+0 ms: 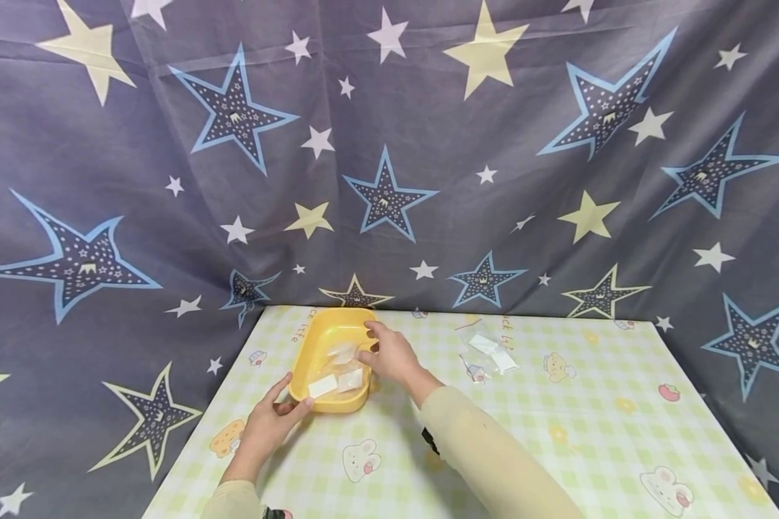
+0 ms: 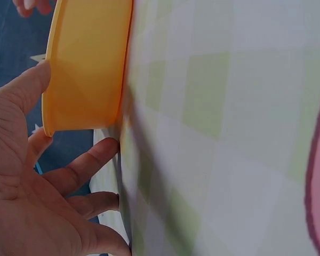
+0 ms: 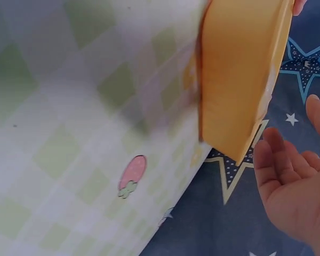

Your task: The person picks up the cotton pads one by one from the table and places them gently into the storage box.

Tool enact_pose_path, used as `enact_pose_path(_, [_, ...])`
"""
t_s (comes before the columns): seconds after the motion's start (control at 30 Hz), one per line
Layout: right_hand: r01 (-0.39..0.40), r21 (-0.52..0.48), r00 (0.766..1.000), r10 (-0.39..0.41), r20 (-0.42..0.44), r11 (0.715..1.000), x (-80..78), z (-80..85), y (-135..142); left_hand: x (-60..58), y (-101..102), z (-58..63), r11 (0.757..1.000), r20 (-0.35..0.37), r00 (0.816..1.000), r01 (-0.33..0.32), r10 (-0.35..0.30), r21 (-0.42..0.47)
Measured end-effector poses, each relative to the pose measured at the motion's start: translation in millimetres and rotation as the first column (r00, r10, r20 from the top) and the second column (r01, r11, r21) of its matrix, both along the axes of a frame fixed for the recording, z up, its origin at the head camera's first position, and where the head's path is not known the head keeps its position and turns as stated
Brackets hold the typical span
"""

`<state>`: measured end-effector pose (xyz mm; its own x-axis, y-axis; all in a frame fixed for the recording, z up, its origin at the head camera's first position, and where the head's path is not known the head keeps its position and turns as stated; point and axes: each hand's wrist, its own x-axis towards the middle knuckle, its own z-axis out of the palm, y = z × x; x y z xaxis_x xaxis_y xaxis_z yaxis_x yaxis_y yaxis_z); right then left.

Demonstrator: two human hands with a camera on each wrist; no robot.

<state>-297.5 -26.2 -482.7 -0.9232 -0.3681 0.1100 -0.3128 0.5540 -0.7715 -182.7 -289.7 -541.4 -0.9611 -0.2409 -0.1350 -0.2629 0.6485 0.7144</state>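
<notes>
A yellow plastic tray [image 1: 309, 351] rests on the table's left part, with several small clear plastic bags [image 1: 342, 353] and white rectangular pieces [image 1: 323, 386] inside. At its near left corner my left hand [image 1: 269, 429] holds the rim, thumb on one side and index finger on the other. In the left wrist view the other fingers [image 2: 84, 165] spread beside the tray, close to the tablecloth. Over the tray's right rim hovers my right hand [image 1: 392, 355]. Its thumb stands apart from loosely bent fingers [image 3: 274, 162], and nothing shows between them in the right wrist view.
More clear bags with white pieces [image 1: 493, 352] lie on the table right of the tray, two with thin red or dark edges. A green checked cloth [image 1: 558, 461] with cartoon prints covers the table. Behind it hangs a dark star-patterned curtain [image 1: 428, 101].
</notes>
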Motion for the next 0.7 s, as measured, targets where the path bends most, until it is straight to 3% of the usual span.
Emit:
enact_pose_path(0.43, [0.04,-0.03,0.999,-0.04,0.023,0.999,-3.7,-15.9,21.6,0.0,-0.1,0.9,1.0,0.014,1.0,-0.014,0.014,0.004])
enact_pose_path(0.7, [0.103,0.009,0.994,-0.103,0.021,0.995,-5.9,-22.5,53.2,0.6,0.7,3.3,1.0,0.018,1.0,-0.013,0.013,0.004])
